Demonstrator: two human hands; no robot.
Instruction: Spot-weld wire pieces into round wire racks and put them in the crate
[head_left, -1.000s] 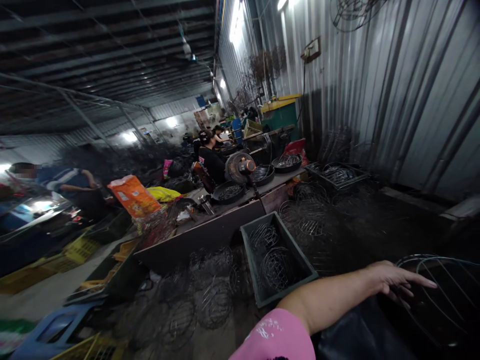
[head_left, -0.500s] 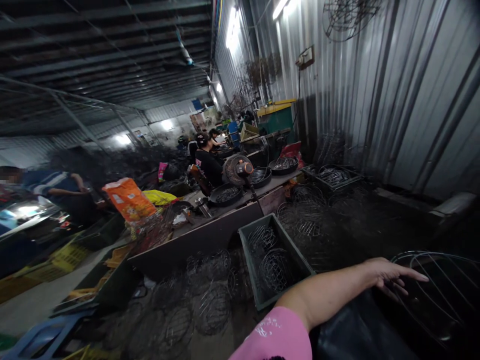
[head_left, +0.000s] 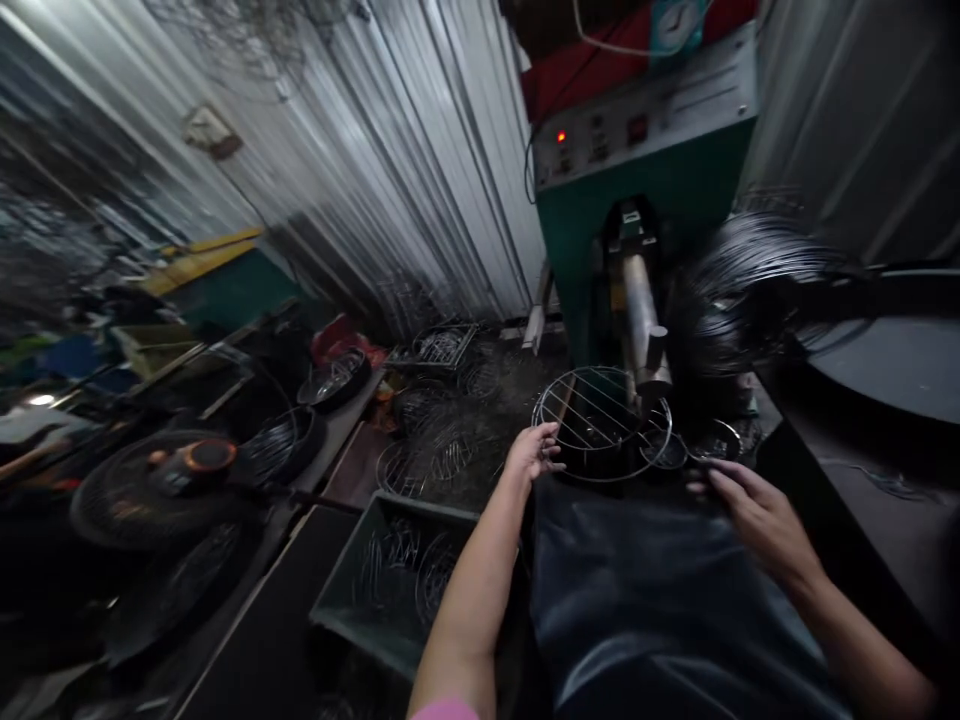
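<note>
A round wire rack, a double ring crossed by parallel bars, sits under the metal electrode arm of a green machine. My left hand has its fingers curled at the rack's left rim, gripping it. To the right, my right hand is closed in a pinch near a small round dish; anything between its fingertips is too small and blurred to make out. Another small dish shows beside the rack's right edge. A dark, shiny apron covers my lap.
A green crate holding wire racks stands at my left. Loose wire pieces lie on the floor behind it. A coil of wire and a large grey-topped round container are at the right. A fan stands at the far left.
My view has swung right, bringing the green machine into sight. My left hand, stretched out with fingers apart before, is now closed at the rack's rim. My right hand has come into view.
</note>
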